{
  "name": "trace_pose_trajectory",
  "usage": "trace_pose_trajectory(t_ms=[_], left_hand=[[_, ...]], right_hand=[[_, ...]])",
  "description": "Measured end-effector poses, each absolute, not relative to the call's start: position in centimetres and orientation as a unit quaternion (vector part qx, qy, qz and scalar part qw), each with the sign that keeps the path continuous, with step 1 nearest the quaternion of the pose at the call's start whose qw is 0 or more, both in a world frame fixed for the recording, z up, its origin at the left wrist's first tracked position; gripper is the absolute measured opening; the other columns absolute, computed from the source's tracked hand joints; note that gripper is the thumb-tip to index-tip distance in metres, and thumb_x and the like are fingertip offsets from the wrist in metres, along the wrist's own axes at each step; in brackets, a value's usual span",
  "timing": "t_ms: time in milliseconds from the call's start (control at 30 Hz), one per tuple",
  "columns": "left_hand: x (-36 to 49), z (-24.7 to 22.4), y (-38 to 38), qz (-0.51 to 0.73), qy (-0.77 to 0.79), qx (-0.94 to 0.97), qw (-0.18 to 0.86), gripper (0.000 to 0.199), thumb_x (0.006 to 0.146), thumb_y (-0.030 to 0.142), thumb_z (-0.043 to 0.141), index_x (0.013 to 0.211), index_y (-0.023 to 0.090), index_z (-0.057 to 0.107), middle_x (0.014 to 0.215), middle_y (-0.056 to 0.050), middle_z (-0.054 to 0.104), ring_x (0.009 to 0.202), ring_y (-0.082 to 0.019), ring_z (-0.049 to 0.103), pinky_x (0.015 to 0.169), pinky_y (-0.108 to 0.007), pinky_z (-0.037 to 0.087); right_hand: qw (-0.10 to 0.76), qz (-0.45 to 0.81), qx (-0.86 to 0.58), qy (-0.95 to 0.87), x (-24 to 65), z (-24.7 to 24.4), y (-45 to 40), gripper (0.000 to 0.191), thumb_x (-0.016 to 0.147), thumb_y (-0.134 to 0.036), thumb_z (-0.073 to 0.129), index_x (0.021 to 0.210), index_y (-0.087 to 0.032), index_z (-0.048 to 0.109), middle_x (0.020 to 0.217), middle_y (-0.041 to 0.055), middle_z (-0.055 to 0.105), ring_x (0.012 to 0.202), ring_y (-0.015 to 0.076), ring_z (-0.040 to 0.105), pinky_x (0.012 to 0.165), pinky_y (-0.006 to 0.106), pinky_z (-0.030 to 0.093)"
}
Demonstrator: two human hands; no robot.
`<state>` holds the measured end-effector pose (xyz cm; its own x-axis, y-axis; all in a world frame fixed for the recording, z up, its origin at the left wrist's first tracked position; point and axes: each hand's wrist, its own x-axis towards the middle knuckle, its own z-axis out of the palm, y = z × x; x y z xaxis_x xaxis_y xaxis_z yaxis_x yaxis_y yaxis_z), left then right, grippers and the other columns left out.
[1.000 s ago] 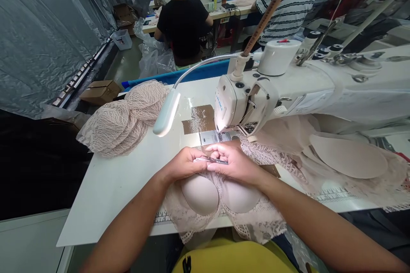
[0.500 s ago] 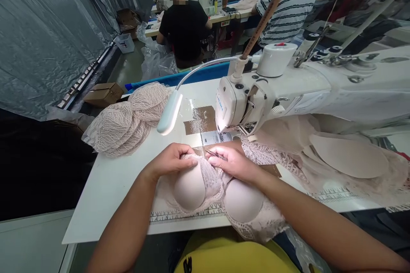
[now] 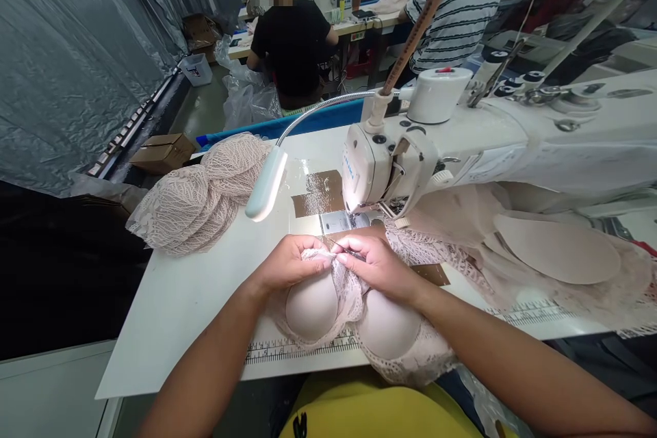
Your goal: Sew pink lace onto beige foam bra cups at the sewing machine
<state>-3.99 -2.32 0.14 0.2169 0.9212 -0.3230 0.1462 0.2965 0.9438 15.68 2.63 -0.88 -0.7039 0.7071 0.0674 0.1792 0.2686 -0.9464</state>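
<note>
A pale pink lace bra (image 3: 312, 309) with smooth moulded cups lies at the table's front edge, its inner side facing up. My left hand (image 3: 287, 263) pinches the upper lace edge of the left cup between thumb and fingers. Close against it, my right hand (image 3: 382, 270) is closed on the same lace near the middle of the bra. A slim, dark, pointed metal tool (image 3: 354, 255) sits within the right hand's fingers; most of it is hidden. Just beyond both hands stands the needle end of a white sewing machine (image 3: 367, 161).
Stacked lace cups (image 3: 179, 209) lie at the left of the white table (image 3: 169, 315). A lamp (image 3: 267, 181) on a bent neck hangs over it. More pink lace pieces (image 3: 557, 246) spread out on the right. A printed ruler (image 3: 272, 352) runs along the front edge. Two people work beyond.
My left hand has moved right, bringing its pinched lace edge up against my right hand's fingertips. The left cup has shifted slightly right with it. My right hand stays nearly in place.
</note>
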Motion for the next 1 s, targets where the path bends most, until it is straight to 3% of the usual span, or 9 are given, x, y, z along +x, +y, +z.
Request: trace_pose_trajectory(t_ms=[133,233,600,1000], left_hand=[[-3.8,0.1,-2.3,0.325,0.534,0.472,0.621,0.027,0.070,0.033,0.073,0.086,0.011,0.069,0.077,-0.005,0.064,0.069,-0.015,0.057,0.065,-0.024,0.045],[-3.6,0.3,-2.4,0.326,0.548,0.464,0.615,0.026,0.070,0.034,0.073,0.084,0.011,0.071,0.077,-0.005,0.066,0.070,-0.015,0.058,0.064,-0.024,0.045],[-3.6,-0.3,-2.3,0.362,0.541,0.448,0.613,0.027,0.069,0.035,0.075,0.077,0.010,0.071,0.073,-0.005,0.066,0.067,-0.015,0.057,0.064,-0.026,0.045],[-3.2,-0.4,-2.4,0.346,0.541,0.424,0.639,0.030,0.064,0.038,0.079,0.072,0.010,0.071,0.066,-0.003,0.062,0.060,-0.012,0.053,0.057,-0.024,0.041]], right_hand=[[0.272,0.573,-0.285,-0.718,16.0,-1.3,2.8,0.024,0.087,-0.031,0.054,0.106,-0.017,0.060,0.099,0.0062,0.066,0.095,0.0192,0.061,0.084,0.033,0.048],[0.263,0.571,-0.297,-0.718,16.4,-1.6,3.2,0.034,0.090,-0.041,0.048,0.112,-0.016,0.058,0.086,0.0052,0.066,0.085,0.0187,0.063,0.077,0.033,0.050],[0.214,0.536,-0.293,-0.763,16.8,-0.6,3.2,0.026,0.085,-0.034,0.056,0.104,-0.018,0.064,0.088,0.0041,0.065,0.080,0.0171,0.060,0.074,0.031,0.049],[0.244,0.546,-0.296,-0.745,16.3,-0.6,2.8,0.017,0.085,-0.031,0.056,0.086,-0.017,0.066,0.080,0.0031,0.064,0.075,0.0160,0.059,0.068,0.029,0.047]])
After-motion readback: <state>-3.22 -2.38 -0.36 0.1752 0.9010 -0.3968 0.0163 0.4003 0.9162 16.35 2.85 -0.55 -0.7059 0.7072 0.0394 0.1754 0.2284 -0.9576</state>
